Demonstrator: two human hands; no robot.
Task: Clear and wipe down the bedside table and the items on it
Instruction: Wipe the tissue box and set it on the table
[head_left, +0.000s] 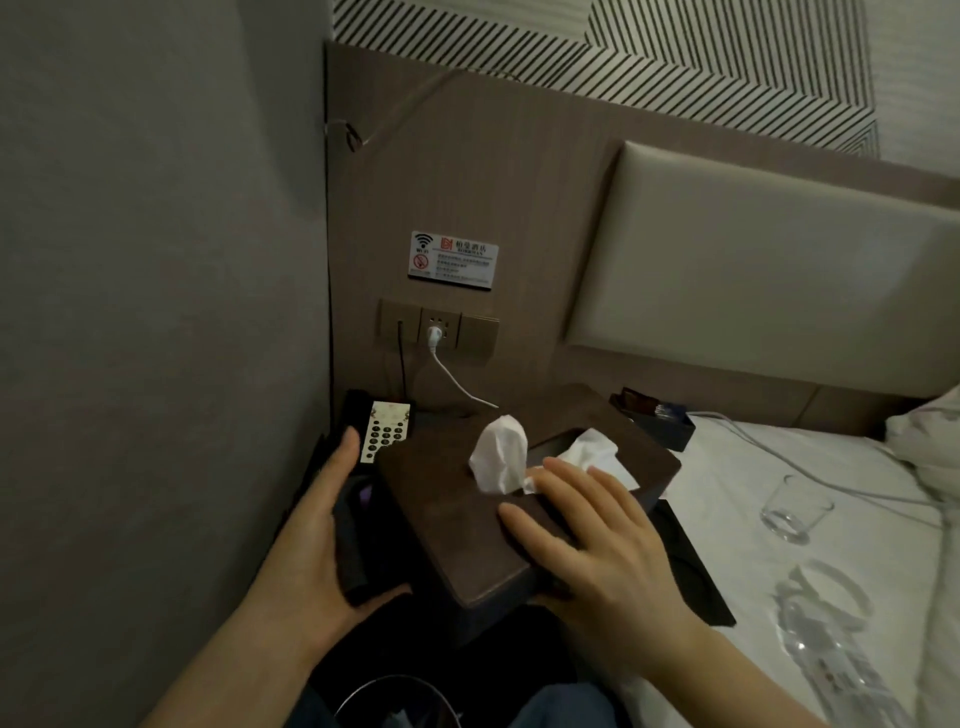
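Observation:
A brown leather tissue box with white tissue sticking out of its slot is tilted over the dark bedside table. My right hand grips the box's near corner, fingers laid across its top. To the left of the box, my left hand holds a dark cloth against its palm, thumb hooked under the cloth's lower end. A black telephone with a pale keypad stands in the table's back left corner, just beyond my left fingertips.
A grey wall closes in on the left. A white cable runs down from the wall socket behind the box. On the white bed to the right lie a drinking glass, a clear plastic bottle and a dark blue box. A bin rim shows below.

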